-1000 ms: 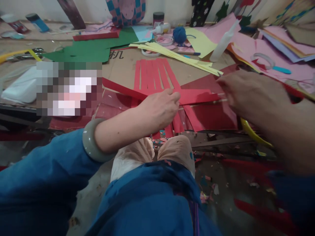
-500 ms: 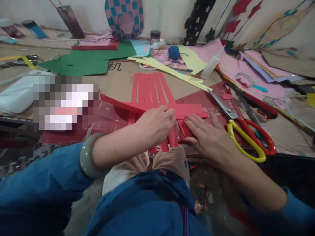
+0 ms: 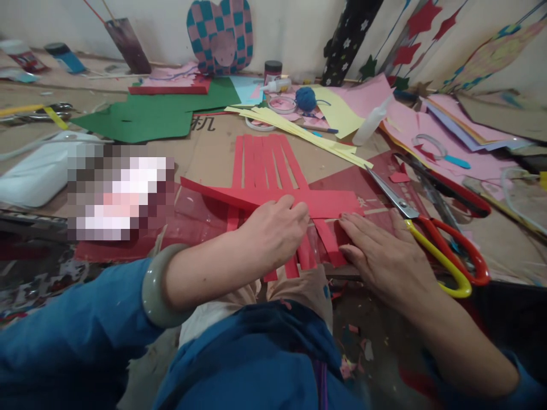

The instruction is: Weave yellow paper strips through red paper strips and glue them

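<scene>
Thin matte strips of red paper (image 3: 260,165), long and parallel, fanned out flat with narrow slits between them, and one broader red paper strip (image 3: 327,204) laid crosswise over them, tapering toward its far left end. Left hand (image 3: 273,230), with a smooth grey-green stone bangle (image 3: 156,285) around the forearm, right on the crossing, fingers curled together over the broader strip's lower edge; whether pinching the paper or only pressing on it, impossible to tell. Right hand (image 3: 387,256) just beside the left, open and flat, fingers slightly apart on the lower strip ends, fingertips close to the broader strip's edge, nothing clamped. To the right of the strips, steel scissors (image 3: 431,245) with red and yellow loop handles, on a dark red card sheet (image 3: 371,182), blades pointing up and toward the strips. Beyond the strips, corrugated cardboard (image 3: 209,148) printed with a black character, then pale yellow paper strips (image 3: 294,131), a blue yarn ball (image 3: 305,98) and a white plastic glue bottle (image 3: 371,122). To the left of the strips, a green paper cutout (image 3: 132,122) and a pixelated patch (image 3: 119,191), its contents unreadable.
</scene>
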Available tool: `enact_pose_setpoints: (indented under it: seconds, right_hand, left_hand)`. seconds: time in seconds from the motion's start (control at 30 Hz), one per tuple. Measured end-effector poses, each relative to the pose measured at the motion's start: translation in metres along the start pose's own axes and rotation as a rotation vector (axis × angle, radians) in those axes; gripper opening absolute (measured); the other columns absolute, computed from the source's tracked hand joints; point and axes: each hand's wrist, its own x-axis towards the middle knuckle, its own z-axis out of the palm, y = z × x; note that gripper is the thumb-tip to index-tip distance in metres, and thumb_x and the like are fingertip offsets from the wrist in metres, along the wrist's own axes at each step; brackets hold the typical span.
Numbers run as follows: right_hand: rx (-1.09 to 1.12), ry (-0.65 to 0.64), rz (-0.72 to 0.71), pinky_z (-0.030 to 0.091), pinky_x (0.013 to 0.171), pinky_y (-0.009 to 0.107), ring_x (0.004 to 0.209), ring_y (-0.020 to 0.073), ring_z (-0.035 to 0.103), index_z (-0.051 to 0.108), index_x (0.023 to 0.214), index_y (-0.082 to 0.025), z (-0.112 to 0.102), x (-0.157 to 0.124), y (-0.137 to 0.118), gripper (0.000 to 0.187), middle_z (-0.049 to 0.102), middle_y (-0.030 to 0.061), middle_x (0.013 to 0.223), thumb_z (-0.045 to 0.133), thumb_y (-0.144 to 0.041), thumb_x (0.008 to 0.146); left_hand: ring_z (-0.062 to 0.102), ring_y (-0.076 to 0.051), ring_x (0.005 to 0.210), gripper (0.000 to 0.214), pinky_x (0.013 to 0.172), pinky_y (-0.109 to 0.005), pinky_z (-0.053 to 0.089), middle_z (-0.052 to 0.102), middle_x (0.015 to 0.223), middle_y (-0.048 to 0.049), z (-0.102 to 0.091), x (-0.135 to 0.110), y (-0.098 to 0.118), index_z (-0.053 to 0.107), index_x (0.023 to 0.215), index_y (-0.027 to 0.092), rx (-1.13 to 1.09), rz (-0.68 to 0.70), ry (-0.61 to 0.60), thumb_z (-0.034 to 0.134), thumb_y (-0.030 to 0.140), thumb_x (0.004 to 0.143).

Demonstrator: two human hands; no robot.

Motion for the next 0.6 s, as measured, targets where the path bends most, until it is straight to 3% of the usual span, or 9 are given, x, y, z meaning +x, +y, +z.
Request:
enact_pose_setpoints:
  seconds: [0.2, 0.33, 0.47, 0.6]
  right_hand:
    - [-0.089, -0.002, 0.021, 0.037, 0.109, 0.056, 0.1, 0.0302, 0.071, 0.066, 0.114, -0.006, -0.006, 0.003, 0.004, 0.033, 0.074, 0.0198, 0.111, 0.042, -0.023, 0.1]
    - [-0.079, 0.074, 0.005, 0.042, 0.106, 0.053, 0.105, 0.0301, 0.07, 0.065, 0.118, -0.006, -0.006, 0.017, -0.001, 0.035, 0.071, 0.0204, 0.118, 0.042, -0.024, 0.099]
    - [0.095, 0.055, -0.123, 0.044, 0.105, 0.05, 0.114, 0.0264, 0.067, 0.063, 0.124, -0.008, 0.006, 0.028, -0.01, 0.042, 0.07, 0.0182, 0.123, 0.034, -0.03, 0.102]
    - [0.098, 0.0, -0.133, 0.042, 0.105, 0.053, 0.11, 0.0265, 0.069, 0.065, 0.124, -0.012, 0.019, 0.031, -0.011, 0.046, 0.072, 0.0161, 0.12, 0.029, -0.033, 0.103]
  left_hand:
    - [0.056, -0.024, 0.094, 0.027, 0.066, -0.033, 0.041, 0.063, 0.103, -0.0124, 0.006, 0.0, -0.001, 0.067, 0.11, 0.009, -0.023, 0.007, 0.047, 0.044, 0.009, 0.095]
    - [0.057, -0.024, 0.097, 0.029, 0.067, -0.032, 0.042, 0.063, 0.1, -0.0125, 0.007, -0.001, 0.001, 0.066, 0.112, 0.009, -0.041, 0.004, 0.086, 0.042, 0.008, 0.096]
    - [0.058, -0.025, 0.101, 0.027, 0.072, -0.033, 0.046, 0.066, 0.102, -0.0132, 0.004, -0.002, 0.002, 0.069, 0.111, 0.009, -0.053, -0.005, 0.084, 0.045, 0.014, 0.097]
    - [0.061, -0.022, 0.103, 0.028, 0.088, -0.032, 0.048, 0.069, 0.109, -0.011, 0.002, -0.013, -0.009, 0.067, 0.117, 0.011, -0.121, 0.018, 0.12, 0.047, 0.014, 0.098]
